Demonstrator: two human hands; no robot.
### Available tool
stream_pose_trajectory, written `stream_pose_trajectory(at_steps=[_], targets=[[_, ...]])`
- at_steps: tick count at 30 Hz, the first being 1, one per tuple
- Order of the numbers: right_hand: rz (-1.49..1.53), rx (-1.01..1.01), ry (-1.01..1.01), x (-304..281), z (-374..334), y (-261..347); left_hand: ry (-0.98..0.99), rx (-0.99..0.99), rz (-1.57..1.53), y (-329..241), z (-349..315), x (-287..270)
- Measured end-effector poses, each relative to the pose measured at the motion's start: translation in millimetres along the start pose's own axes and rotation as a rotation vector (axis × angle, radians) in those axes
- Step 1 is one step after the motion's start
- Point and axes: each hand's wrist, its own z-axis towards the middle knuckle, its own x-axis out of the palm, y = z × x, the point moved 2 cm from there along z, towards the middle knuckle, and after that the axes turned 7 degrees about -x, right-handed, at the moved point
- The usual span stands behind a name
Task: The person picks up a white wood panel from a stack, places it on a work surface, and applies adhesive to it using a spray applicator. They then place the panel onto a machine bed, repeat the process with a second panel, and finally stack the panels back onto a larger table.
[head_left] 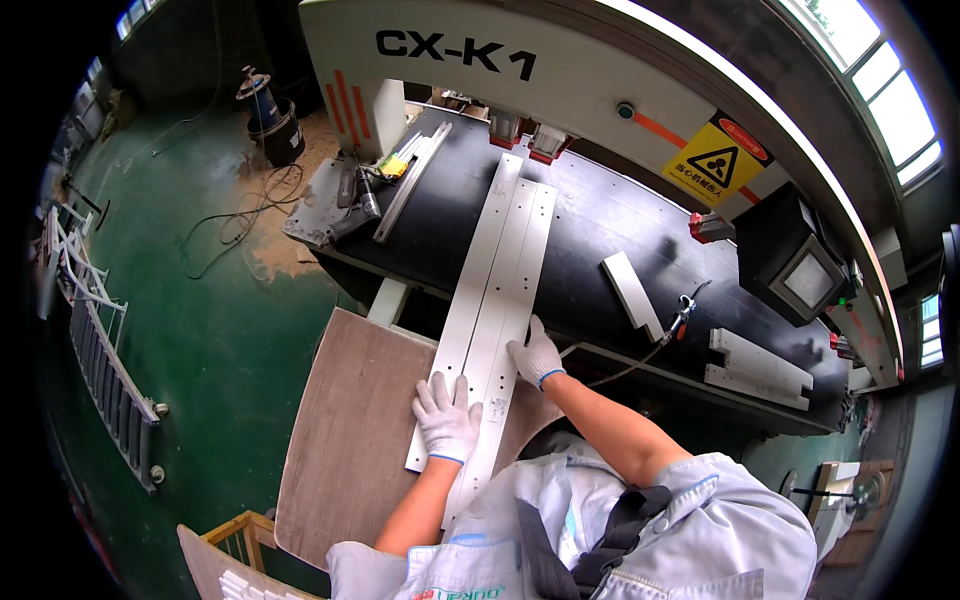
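Note:
Long white boards (510,290) with small drilled holes lie side by side, running from the black machine bed toward my body. My gloved left hand (447,420) rests flat on top of them near their close end, fingers spread. Against the right edge of the boards is my gloved right hand (537,358), its thumb over the top face and its fingers stretched along the side. I see no wrapped grip in that hand, though its underside is hidden. A small printed label (496,408) sits on the right board, between my hands.
A brown wooden tabletop (350,430) supports the close end. Across the black bed (620,240) spans the machine's pale gantry (600,70). On the bed are a loose white strip (632,295), an air gun (685,312) with hose, notched white pieces (758,365) and a metal rail (412,182).

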Motion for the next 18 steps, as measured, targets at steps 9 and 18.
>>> stream_pose_trajectory(at_steps=[9,18], targets=[[-0.311,-0.177,0.329,3.8,-37.1,40.5,-0.149,-0.001,-0.112,15.1,85.8,12.0],[-0.155,-0.102,0.205,6.6,47.1,47.0,-0.207,0.001,-0.096,1.0,171.3,-2.1]])
